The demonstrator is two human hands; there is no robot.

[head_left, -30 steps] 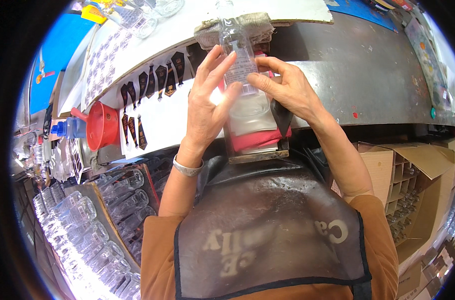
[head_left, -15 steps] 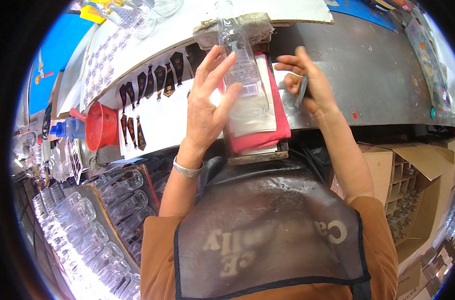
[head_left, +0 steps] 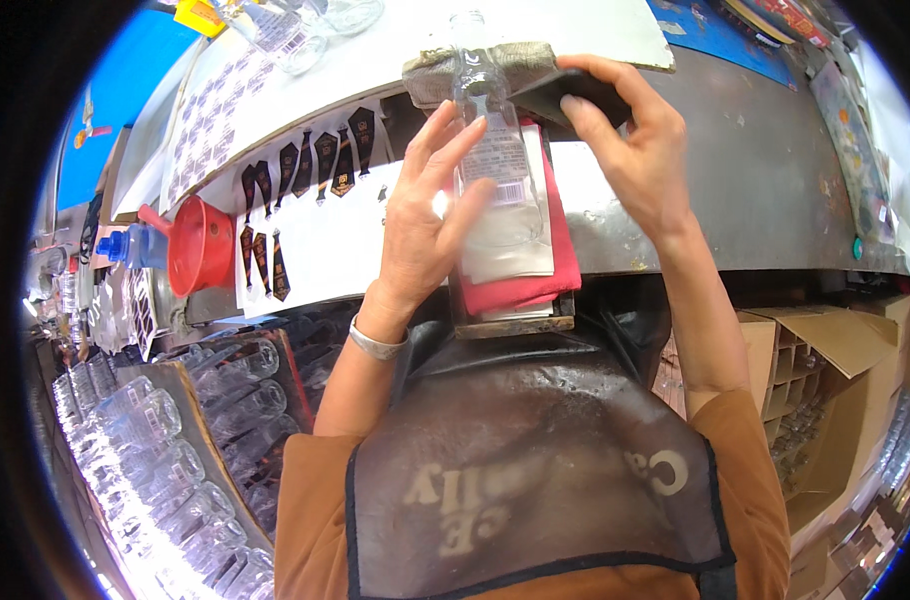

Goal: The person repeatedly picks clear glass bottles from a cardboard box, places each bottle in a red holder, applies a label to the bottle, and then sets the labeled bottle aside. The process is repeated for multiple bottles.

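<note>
My left hand (head_left: 430, 215) grips a clear glass bottle (head_left: 490, 140) lying lengthwise on a red cloth pad (head_left: 545, 280) atop a small wooden stand at the metal bench edge. A pale label lies on the bottle's flat side. My right hand (head_left: 630, 150) holds a dark flat pad (head_left: 565, 90) just right of the bottle's neck, up near a folded grey cloth (head_left: 430, 75). A silver bracelet sits on my left wrist.
White sheets with rows of dark neck labels (head_left: 305, 170) lie left of the bottle. A red funnel (head_left: 200, 245) stands further left. Several empty clear bottles (head_left: 165, 440) fill racks at lower left. An open cardboard box with dividers (head_left: 815, 370) sits at right.
My right hand left the bottle's side, moved right to the bench, then up toward the neck, now holding the dark pad. The left hand stayed on the bottle.
</note>
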